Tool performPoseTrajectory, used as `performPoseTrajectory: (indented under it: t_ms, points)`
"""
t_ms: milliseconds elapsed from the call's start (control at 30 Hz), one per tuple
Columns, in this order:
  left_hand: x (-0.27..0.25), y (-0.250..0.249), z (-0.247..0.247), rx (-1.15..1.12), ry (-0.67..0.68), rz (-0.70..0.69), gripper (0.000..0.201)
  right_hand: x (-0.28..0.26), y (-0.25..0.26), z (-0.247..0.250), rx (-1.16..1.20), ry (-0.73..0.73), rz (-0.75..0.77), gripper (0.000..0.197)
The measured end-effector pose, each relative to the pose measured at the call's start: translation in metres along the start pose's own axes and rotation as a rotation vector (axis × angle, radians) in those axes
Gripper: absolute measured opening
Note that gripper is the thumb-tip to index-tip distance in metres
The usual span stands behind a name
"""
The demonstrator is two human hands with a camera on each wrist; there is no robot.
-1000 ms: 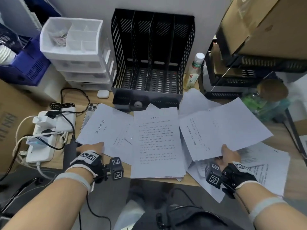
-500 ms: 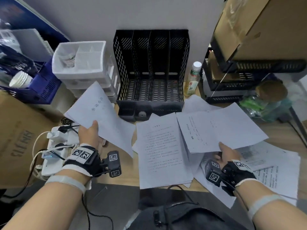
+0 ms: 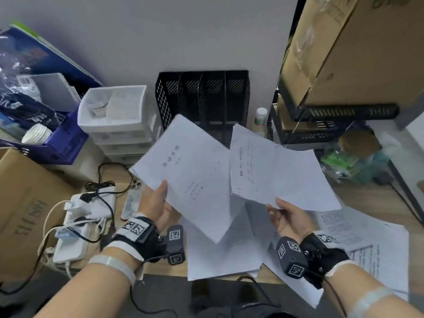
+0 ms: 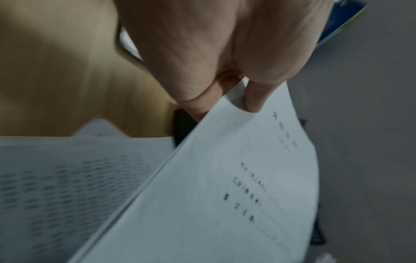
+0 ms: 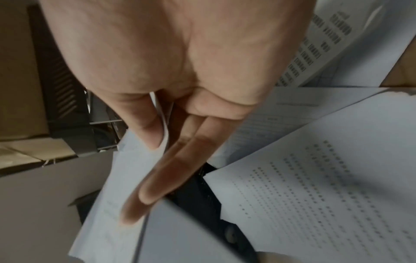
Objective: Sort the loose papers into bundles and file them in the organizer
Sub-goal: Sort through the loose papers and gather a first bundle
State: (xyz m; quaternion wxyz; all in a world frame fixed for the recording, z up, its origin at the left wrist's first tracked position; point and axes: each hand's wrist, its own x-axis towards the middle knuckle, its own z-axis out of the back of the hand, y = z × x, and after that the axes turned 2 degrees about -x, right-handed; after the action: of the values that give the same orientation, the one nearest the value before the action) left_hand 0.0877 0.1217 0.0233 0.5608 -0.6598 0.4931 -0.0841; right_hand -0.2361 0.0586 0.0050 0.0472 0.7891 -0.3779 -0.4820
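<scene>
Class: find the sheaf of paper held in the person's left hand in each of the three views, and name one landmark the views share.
Head: the left-hand sheaf is at centre, raised before the black organizer.
Left wrist: lower right, pinched by the left hand.
Right wrist: cannot tell.
Shared landmark: the printed sheets on the desk.

Head view: high, angled forward and down over the desk (image 3: pixel 371 200), wall behind. Left wrist view: very close, along the left hand (image 4: pixel 216 53); right wrist view likewise along the right hand (image 5: pixel 168 62). All three share the printed sheets (image 3: pixel 220 255).
</scene>
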Motion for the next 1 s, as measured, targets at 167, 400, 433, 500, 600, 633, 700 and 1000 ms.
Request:
performPoseTrajectory:
  t_ms: [167, 400, 433, 500, 600, 633, 700, 1000]
  points:
    - [-0.002, 0.048, 0.022, 0.196, -0.049, 0.028, 0.032, 0.006, -0.021, 0.022, -0.085, -0.024, -0.012, 0.014]
    - [-0.029, 0.066, 0.007, -0.016, 0.103, 0.318, 0.031, 0.002, -0.051, -0.003, -0.108, 0.100, -0.127, 0.025]
    - [-0.035, 0.069, 0.004, -0.004, 0.172, 0.388, 0.031, 0.002, -0.057, -0.012, -0.150, 0.139, -0.155, 0.025]
    - [-0.042, 0.074, 0.003, 0.115, 0.327, 0.456, 0.037, 0.004, -0.072, -0.027, -0.256, 0.197, -0.170, 0.026]
    - [-0.047, 0.079, -0.001, 0.265, 0.452, 0.469, 0.035, 0.006, -0.094, -0.039, -0.370, 0.174, -0.194, 0.028]
    - [-0.045, 0.080, -0.002, 0.295, 0.420, 0.444, 0.036, 0.009, -0.100, -0.040, -0.426, 0.148, -0.203, 0.030]
    - [-0.039, 0.083, -0.003, 0.309, 0.263, 0.380, 0.038, 0.011, -0.105, -0.040, -0.623, 0.106, -0.222, 0.034]
    - [-0.005, 0.025, 0.008, 0.314, 0.132, 0.069, 0.029, 0.030, -0.027, 0.003, -0.916, -0.299, 0.209, 0.064]
